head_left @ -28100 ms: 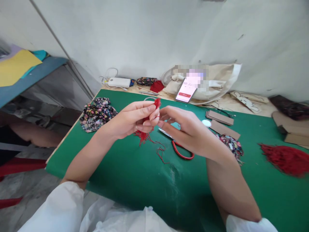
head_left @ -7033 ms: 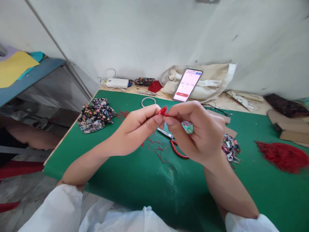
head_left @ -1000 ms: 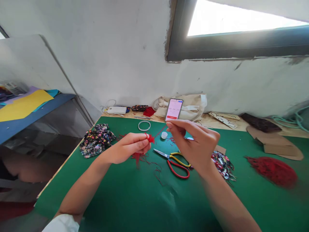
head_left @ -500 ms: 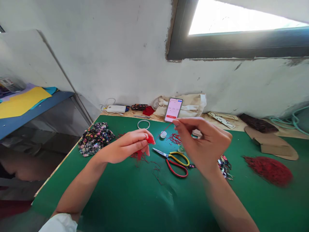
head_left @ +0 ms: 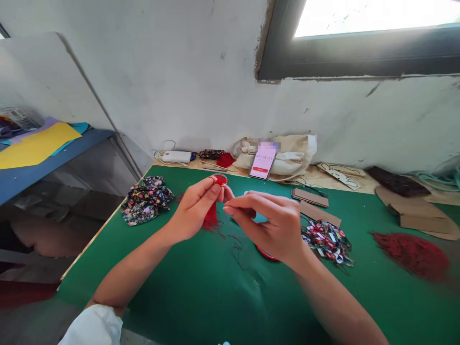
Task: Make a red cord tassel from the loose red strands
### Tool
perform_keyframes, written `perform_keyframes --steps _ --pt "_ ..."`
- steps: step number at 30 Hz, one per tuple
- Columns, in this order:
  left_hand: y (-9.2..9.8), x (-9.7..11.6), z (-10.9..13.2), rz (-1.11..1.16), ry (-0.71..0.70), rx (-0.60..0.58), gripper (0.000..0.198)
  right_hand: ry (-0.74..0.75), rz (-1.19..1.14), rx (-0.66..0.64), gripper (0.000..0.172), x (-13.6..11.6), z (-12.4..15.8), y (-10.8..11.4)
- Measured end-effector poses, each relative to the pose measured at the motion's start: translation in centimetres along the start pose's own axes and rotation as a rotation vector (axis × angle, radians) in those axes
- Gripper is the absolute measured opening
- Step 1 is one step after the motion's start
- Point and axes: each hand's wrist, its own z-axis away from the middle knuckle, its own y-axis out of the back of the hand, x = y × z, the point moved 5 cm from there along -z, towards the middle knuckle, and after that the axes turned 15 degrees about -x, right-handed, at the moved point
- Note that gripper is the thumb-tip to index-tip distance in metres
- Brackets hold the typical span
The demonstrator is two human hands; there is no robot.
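Green-topped table (head_left: 201,292), scuffed white wall (head_left: 179,86); far pink-screen phone (head_left: 263,160) says 00:26:21. L hand (head_left: 194,208) pinching red-thread tassel (head_left: 210,216), R hand (head_left: 275,218) pinching thin red strand (head_left: 226,218) tbh.

Left of the fingers (head_left: 247,201): floral cloth (head_left: 147,199), crumpled. Beyond them: phone (head_left: 261,165), tilted back before a cream bag (head_left: 296,145), timer displayed; contact undetermined. Beyond, to the left: white rectangular device (head_left: 177,156), flat. Right of them: cardboard strips (head_left: 311,197), stacked; farther right, folded cardboard (head_left: 424,218). Well left: yellow sheet (head_left: 39,143) on a blue table (head_left: 91,138). Higher, rightward: window frame (head_left: 345,57).
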Motion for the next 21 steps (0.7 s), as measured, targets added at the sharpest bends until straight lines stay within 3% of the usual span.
perform_keyframes --steps 5,13,21 --pt "-1.5 -0.6 -0.2 0.126 0.146 -0.197 0.038 0.047 0.1 0.023 0.007 0.3 0.0 -0.3" --pt "-1.9 -0.4 -0.3 0.278 0.119 -0.199 0.039 0.099 0.357 0.097 0.007 0.2 0.2 0.2" --pt "-1.5 -0.5 -0.2 0.113 0.164 -0.216 0.039 -0.014 0.299 0.066 0.008 0.6 0.0 0.3"
